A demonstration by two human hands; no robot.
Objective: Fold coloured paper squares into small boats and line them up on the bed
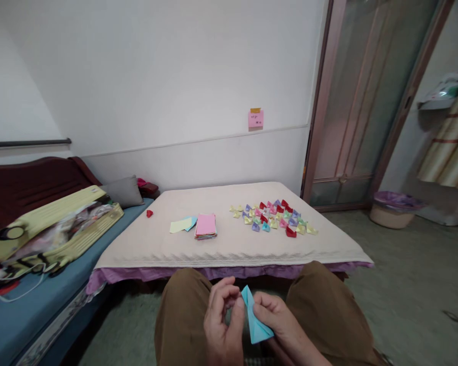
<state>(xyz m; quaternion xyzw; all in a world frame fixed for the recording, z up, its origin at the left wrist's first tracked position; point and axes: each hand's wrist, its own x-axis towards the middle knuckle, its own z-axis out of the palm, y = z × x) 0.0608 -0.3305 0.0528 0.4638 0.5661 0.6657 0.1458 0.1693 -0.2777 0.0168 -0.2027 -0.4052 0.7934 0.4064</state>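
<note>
A partly folded piece of light-blue paper [255, 325] is held above my lap, narrow at the top and wider at the bottom. My right hand [277, 317] pinches its right side between thumb and fingers. Just left of the paper is my left hand [225, 317], its fingers loosely curled and apart from the thumb. The left thumb tip is close to the paper's upper edge; I cannot tell whether it touches. On the table ahead lie a stack of coloured paper [206, 224], topped with pink, and loose yellow [180, 225] and blue sheets [191, 222] beside it.
Many small folded paper pieces [273, 214] spread over the right of the cloth-covered table [137, 249]. One red folded piece [149, 213] sits far left. A yellow suitcase [87, 195] lies on the blue bed [80, 269]. A lined bin [393, 213] stands by the door.
</note>
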